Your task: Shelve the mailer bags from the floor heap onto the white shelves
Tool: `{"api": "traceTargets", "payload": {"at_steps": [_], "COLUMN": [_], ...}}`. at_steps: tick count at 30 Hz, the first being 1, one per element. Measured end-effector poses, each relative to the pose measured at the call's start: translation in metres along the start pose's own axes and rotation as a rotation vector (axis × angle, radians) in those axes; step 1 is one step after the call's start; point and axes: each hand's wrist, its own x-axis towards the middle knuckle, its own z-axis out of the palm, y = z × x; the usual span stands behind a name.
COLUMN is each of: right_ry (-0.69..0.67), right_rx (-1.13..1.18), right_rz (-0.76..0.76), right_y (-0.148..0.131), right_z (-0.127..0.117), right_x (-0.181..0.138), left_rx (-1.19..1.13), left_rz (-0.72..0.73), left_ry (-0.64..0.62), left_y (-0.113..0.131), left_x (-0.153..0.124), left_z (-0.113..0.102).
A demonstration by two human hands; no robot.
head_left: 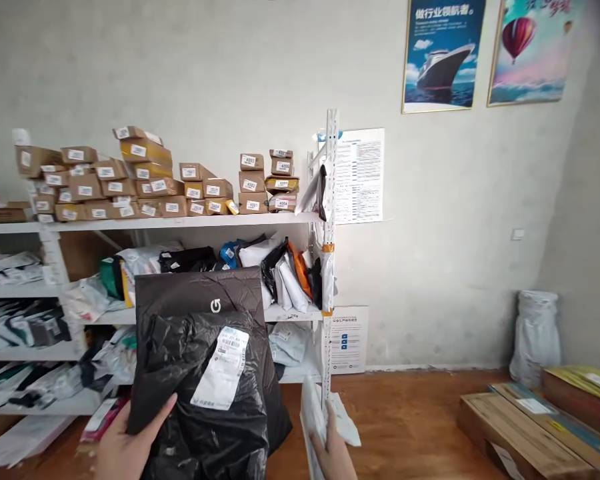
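Left hand, lowest in view, gripped a black bag by its lower left edge, thumb laid across the front, fingers hidden behind. Bag was held up before the shelves, upper part smooth grey-black with a small white logo, lower part crinkled glossy plastic. One white label with barcode was stuck aslant on the bag's front.

Right hand, at bottom centre, clasped a white mailer edge-on, fingers wrapped round its lower part. Mailer stood just beside the shelf post, right of the black bag and apart from it.

Top shelf carried small brown boxes, each with a white numbered sticker, stacked in uneven rows. Middle shelf held soft parcels in white, black, orange and blue, leaning together. Lower shelves at left were loaded with more grey and white mailers, partly blurred.

Wall behind bore a printed notice just right of the post, a ship poster and a balloon poster above. One white sack stood in the right corner on the wooden floor. Flat cartons lay at lower right, well apart from both hands.
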Motion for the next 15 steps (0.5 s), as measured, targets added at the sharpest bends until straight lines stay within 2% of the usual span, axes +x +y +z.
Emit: {"api": "traceTargets", "payload": {"at_steps": [2, 4, 8, 12, 15], "right_ry": [0.028, -0.019, -0.006, -0.028, -0.105], "right_rx": [-0.086, -0.203, -0.41, -0.462, -0.452], "right_rz": [-0.003, -0.025, -0.153, -0.216, -0.194], "right_y": [-0.001, -0.005, -0.026, -0.062, -0.084], "right_z": [-0.015, -0.027, -0.039, -0.029, -0.006], "right_x": [0.03, 0.062, 0.128, 0.184, 0.225], "left_rx": [-0.082, -0.148, -0.213, -0.189, -0.127], "left_rz": [0.008, -0.007, -0.018, 0.044, 0.192], "left_ry": [-0.021, -0.057, -0.115, -0.21, -0.422], "left_y": [0.008, 0.013, 0.016, 0.007, -0.004], "left_x": [0.034, 0.069, 0.134, 0.195, 0.233], "left_z": [0.031, 0.061, 0.121, 0.178, 0.219]}}
